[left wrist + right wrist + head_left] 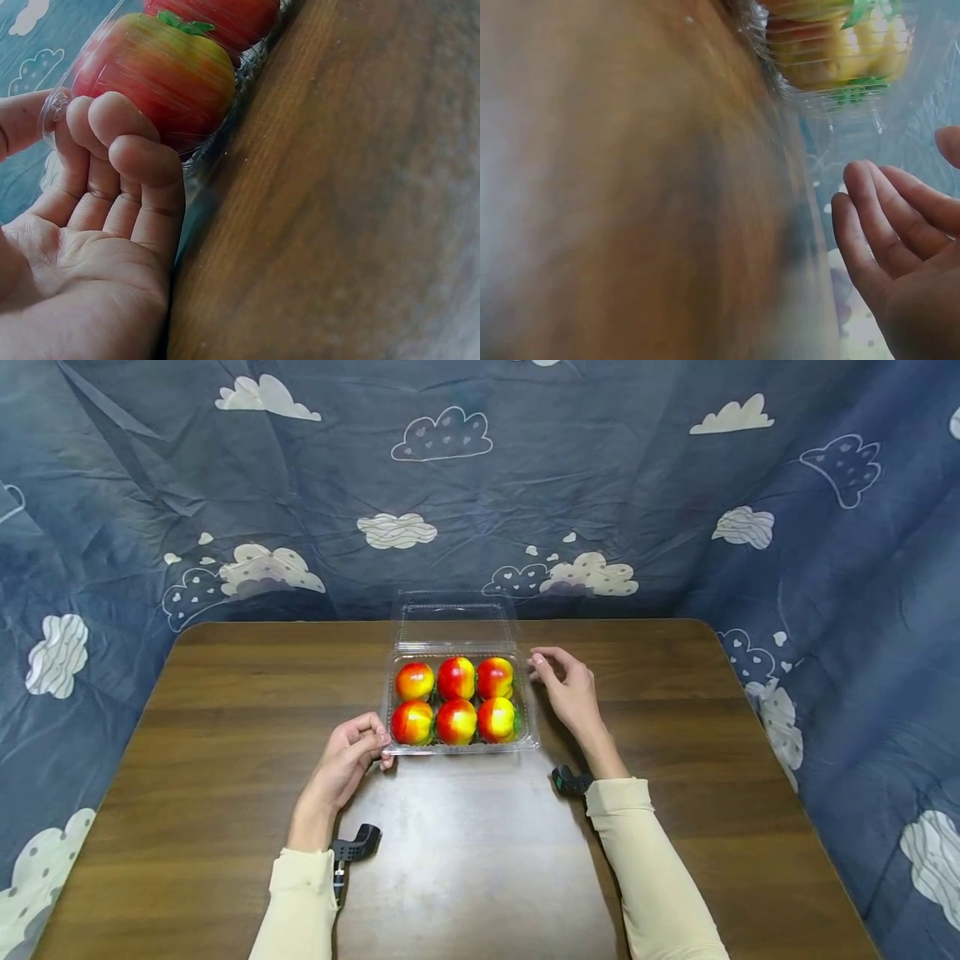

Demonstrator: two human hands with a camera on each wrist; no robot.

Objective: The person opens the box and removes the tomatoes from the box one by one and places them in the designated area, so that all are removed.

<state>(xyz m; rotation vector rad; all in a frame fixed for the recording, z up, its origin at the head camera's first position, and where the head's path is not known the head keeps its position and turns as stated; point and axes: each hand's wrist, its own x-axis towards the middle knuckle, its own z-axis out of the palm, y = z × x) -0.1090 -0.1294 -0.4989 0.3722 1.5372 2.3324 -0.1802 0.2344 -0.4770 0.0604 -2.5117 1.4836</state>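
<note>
Box: a clear plastic box (459, 703) sits on the brown wooden table (225, 710), toward the far edge and roughly midway across it, with its hinged lid (455, 622) swung open and standing up behind it against the cloud-print cloth (150, 485).
Fruit: six red-and-yellow apples (455, 700) fill the box in two rows of three, each in its own hollow (green leaf tips show in the wrist views).
Left hand: the left hand (352, 754) is at the near-left corner of the box, fingers curled; in the left wrist view the thumb and fingertips (112, 124) pinch the thin rim there, just in front of the nearest apple (154, 75).
Right hand: the right hand (564, 684) lies beside the far-right corner of the box, fingers loosely spread and holding nothing; whether a fingertip touches the rim I cannot tell, and the right wrist view shows a gap between the fingers (870, 225) and the plastic wall.
How it will handle: my guess is the plastic is thin, springy and rather slick, and the load of fruit makes the box bottom-heavy, so a one-corner pinch would likely flex the rim.
Where to hold: both long sides or underneath look safest; the lid seems too flimsy to lift by.
Sleeves: cream sleeves (652, 852) cover both forearms, each with a small black wrist camera (356, 844).
</note>
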